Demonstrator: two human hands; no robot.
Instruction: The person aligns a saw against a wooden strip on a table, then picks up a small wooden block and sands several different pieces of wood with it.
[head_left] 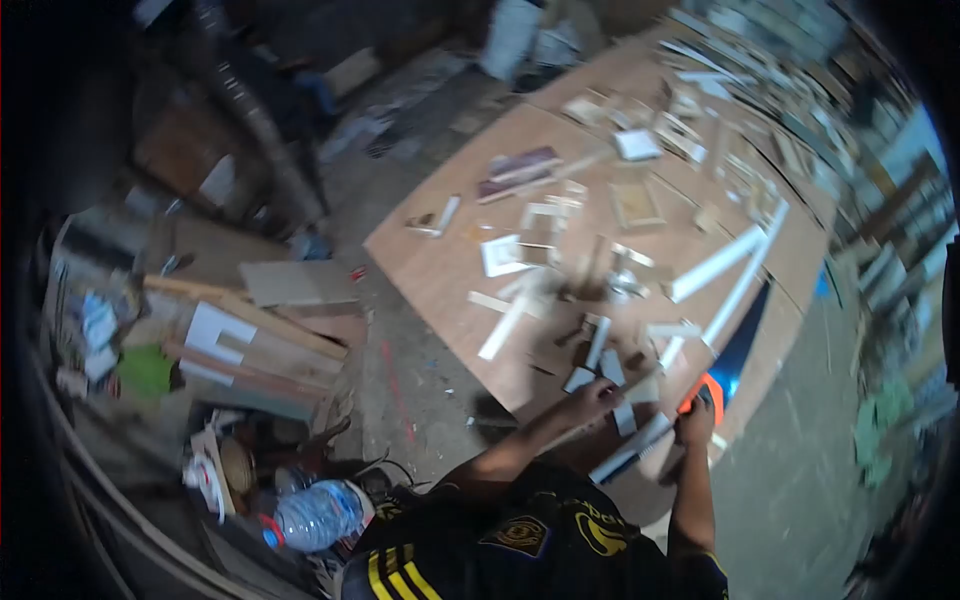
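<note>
Closest in, the right hand [695, 422] is wrapped around an orange tool [706, 388] at the table [440, 270] edge, just beside a long white strip [632, 450]; the left hand [592, 398] rests on small white pieces [610, 368], its grip too blurred to tell. Farther across the table lie long white mouldings [730, 262] and scattered small frames [636, 205]

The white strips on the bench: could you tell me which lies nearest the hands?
The strip at the near edge of the bench, between the left hand and right hand; the others lie farther up it.
</note>
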